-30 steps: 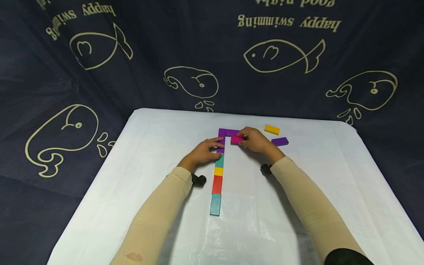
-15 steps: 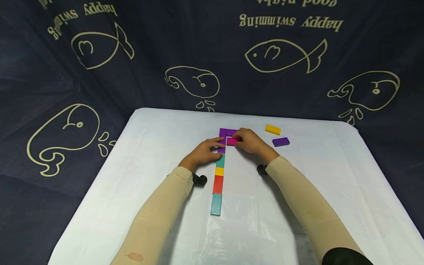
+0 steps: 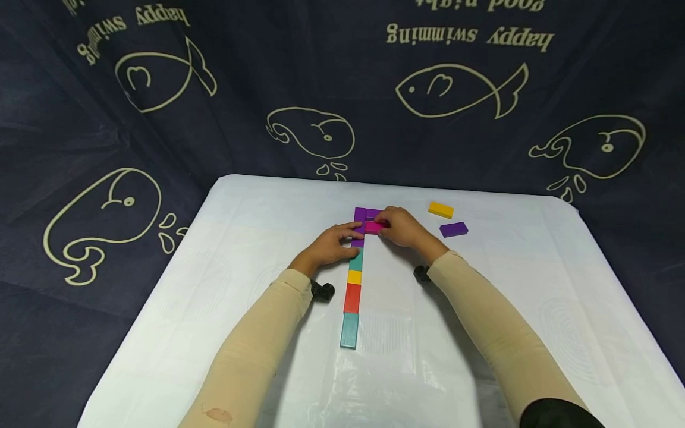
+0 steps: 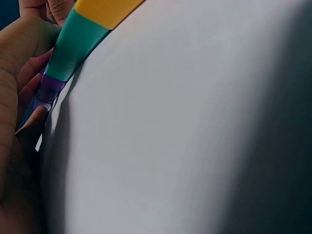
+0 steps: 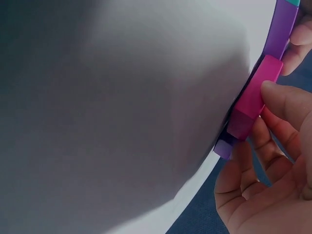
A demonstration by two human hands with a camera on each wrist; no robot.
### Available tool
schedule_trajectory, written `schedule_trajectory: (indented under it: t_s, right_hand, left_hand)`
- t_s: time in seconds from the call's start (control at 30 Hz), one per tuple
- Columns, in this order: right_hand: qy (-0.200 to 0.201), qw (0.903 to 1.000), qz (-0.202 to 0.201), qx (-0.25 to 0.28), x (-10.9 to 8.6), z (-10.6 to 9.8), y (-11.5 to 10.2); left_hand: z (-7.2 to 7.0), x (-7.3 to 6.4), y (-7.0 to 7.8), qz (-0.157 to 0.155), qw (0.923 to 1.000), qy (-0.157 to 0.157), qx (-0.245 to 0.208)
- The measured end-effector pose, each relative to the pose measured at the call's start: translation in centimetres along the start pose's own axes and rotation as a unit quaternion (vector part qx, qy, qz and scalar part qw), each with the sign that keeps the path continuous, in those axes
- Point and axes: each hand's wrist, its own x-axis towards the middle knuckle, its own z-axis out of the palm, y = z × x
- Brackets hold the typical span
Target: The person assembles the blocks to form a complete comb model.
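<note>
A pink block [image 3: 374, 227] lies crosswise against the right side of a column of coloured blocks. My right hand [image 3: 401, 227] pinches it, the thumb on its near side in the right wrist view [image 5: 287, 100]. Just behind it a purple block [image 3: 373, 213] runs parallel, partly covered by my fingers. My left hand [image 3: 330, 244] rests at the column, its fingers over an upright purple block [image 3: 358, 242] and its thumb touching the teal block [image 3: 356, 260]. In the left wrist view that teal block [image 4: 73, 46] sits between the yellow and purple ones.
Nearer me the column goes on with a small yellow block [image 3: 354, 277], a red block [image 3: 352, 298] and a blue-green block [image 3: 349, 330]. A loose yellow block [image 3: 441, 209] and a loose purple block [image 3: 453, 229] lie right of my right hand on the white tabletop [image 3: 214, 261].
My right hand has slid the pink block left to the column, then slightly back toward the crosswise purple block. My left hand has stayed in place on the column.
</note>
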Motion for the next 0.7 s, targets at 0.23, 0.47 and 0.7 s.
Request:
schedule_trajectory:
  t_s: [0.23,0.47,0.7]
  right_hand:
    - [0.004,1.0000,-0.004,-0.007,0.13,0.16,-0.10]
    - [0.005,0.9999,-0.003,-0.012,0.07,0.18,-0.14]
    - [0.001,0.9998,-0.005,-0.017,0.16,0.27,-0.02]
  left_hand:
    - [-0.12,-0.05,0.18,-0.006,1.0000,-0.003,-0.002]
    - [-0.05,0.05,0.22,-0.006,1.0000,-0.005,0.000]
    - [0.02,0.15,-0.15,-0.002,1.0000,-0.002,-0.001]
